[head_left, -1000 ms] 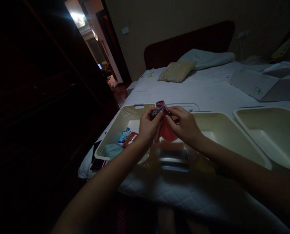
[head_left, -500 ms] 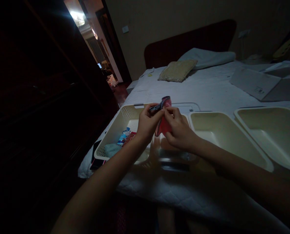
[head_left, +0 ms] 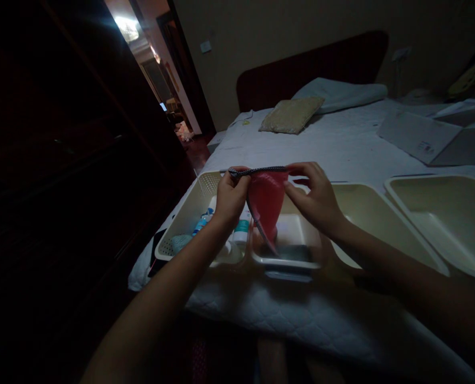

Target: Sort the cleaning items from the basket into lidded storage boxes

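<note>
I hold a red cloth [head_left: 267, 194] up between my two hands, above the near edge of the bed [head_left: 333, 146]. My left hand [head_left: 230, 198] pinches the left end of its dark checked edging between thumb and fingers, and my right hand [head_left: 316, 198] grips the right end the same way. Held apart like this, they stretch the top edge nearly level, so the rest can hang free; the lower part falls to a point over a pale bin [head_left: 287, 262].

To the left, the basket with holes [head_left: 209, 184] has a white and teal tube [head_left: 242, 228], a blue and white item [head_left: 200, 226] and a pale green bundle [head_left: 180, 242] in it. Two more bins, one just to the right [head_left: 351, 205] and one farther right [head_left: 457, 208], complete the row, lined up, I'd judge, so each lies within arm's reach. A greyish patch below the cloth is too blurred to tell: perhaps an object, perhaps shadow.
</note>
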Demonstrator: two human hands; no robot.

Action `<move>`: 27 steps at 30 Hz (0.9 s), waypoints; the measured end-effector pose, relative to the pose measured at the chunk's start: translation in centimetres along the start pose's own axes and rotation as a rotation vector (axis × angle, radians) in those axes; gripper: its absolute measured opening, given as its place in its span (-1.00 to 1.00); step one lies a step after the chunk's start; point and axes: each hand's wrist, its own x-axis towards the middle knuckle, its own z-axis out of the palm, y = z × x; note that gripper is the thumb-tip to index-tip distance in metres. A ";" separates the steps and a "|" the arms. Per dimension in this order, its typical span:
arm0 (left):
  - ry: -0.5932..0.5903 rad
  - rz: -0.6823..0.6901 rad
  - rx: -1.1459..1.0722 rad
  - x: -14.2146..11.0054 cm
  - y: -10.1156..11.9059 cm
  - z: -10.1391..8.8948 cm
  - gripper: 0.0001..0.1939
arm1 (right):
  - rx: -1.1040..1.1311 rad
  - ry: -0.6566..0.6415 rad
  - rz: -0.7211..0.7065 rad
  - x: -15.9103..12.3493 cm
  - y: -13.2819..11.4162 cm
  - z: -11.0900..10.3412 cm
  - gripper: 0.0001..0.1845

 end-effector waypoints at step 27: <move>-0.413 -0.174 -0.192 -1.3 0.7 0.7 -0.51 | 0.633 -0.168 0.380 2.6 -0.9 -1.7 -0.50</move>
